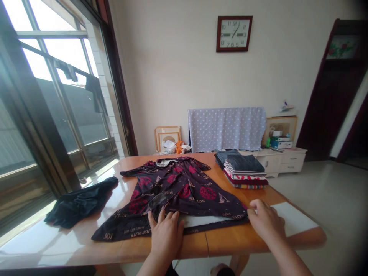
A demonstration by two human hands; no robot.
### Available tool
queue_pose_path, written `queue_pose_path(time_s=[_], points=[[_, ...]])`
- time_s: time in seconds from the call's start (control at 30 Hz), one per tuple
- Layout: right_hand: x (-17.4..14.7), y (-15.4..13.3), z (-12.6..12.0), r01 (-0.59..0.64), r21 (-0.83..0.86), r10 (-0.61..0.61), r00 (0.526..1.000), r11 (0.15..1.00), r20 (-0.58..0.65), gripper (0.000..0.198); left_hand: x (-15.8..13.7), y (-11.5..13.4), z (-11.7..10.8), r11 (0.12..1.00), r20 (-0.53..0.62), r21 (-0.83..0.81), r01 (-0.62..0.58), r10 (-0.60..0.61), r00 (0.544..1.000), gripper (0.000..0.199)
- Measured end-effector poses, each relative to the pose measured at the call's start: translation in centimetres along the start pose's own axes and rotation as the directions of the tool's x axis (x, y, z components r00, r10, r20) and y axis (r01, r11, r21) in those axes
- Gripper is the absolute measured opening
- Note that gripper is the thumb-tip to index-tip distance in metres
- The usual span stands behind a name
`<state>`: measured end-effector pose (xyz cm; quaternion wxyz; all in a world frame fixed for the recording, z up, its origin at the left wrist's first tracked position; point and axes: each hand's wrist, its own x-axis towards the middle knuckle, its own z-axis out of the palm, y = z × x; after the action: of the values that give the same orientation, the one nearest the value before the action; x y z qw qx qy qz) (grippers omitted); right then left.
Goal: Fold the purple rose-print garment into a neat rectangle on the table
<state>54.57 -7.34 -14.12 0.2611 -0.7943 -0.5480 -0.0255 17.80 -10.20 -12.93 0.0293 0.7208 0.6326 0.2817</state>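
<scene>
A dark purple short-sleeved top [175,188] with pink rose prints and pale lettering lies spread on the wooden table [195,243], its neckline toward the far side. Its hem gapes at the near edge, showing a pale inner side. My left hand [166,232] rests on the cloth near the hem, fingers apart and pointing away from me. At the hem's right corner, my right hand [267,220] is closed, with thumb and fingertips pinching the edge of the top.
Folded clothes [244,168] are stacked at the table's right back. A crumpled black garment [82,201] lies at the left, beside the window. Behind the table, a dotted cloth [227,128] covers something on a low white cabinet [290,163]. A clock [234,33] hangs on the wall.
</scene>
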Motion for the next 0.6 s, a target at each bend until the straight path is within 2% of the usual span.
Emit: queue_pose_path(time_s=[0.07, 0.1, 0.17, 0.27, 0.33, 0.4, 0.5, 0.6], points=[[-0.3, -2.4, 0.3, 0.168, 0.110, -0.164, 0.986, 0.980, -0.045, 0.019, -0.6, -0.4, -0.2, 0.998, -0.007, -0.069, 0.001, -0.001, 1.000, 0.030], [-0.7, -4.0, 0.5, 0.266, 0.171, -0.263, 0.964, 0.949, -0.042, 0.019, -0.8, -0.6, -0.3, 0.995, -0.012, -0.096, 0.005, -0.006, 1.000, 0.030], [-1.9, -7.7, 1.2, 0.435, 0.275, -0.454, 0.891, 0.857, 0.004, 0.017, -1.3, -0.8, -0.5, 0.990, -0.025, -0.136, 0.023, -0.027, 0.999, 0.031], [-4.6, -13.3, 2.4, 0.569, 0.360, -0.623, 0.781, 0.740, 0.047, 0.017, -2.1, -1.2, -1.1, 0.974, -0.032, -0.221, 0.044, -0.053, 0.998, 0.030], [-6.3, -16.4, 3.4, 0.619, 0.373, -0.684, 0.726, 0.691, 0.064, 0.027, -2.6, -1.7, -1.6, 0.954, -0.028, -0.295, 0.048, -0.059, 0.998, 0.028], [-7.4, -18.7, 4.3, 0.644, 0.341, -0.706, 0.702, 0.684, 0.090, 0.033, -3.1, -2.5, -2.2, 0.941, -0.032, -0.335, 0.051, -0.065, 0.997, 0.025], [-7.7, -20.6, 5.4, 0.637, 0.264, -0.683, 0.716, 0.724, 0.146, 0.018, -4.0, -4.2, -3.0, 0.943, -0.041, -0.327, 0.057, -0.075, 0.996, 0.027], [-7.0, -21.3, 5.8, 0.615, 0.269, -0.663, 0.733, 0.742, 0.153, 0.018, -4.6, -6.0, -3.7, 0.958, -0.039, -0.273, 0.088, -0.103, 0.994, 0.033]])
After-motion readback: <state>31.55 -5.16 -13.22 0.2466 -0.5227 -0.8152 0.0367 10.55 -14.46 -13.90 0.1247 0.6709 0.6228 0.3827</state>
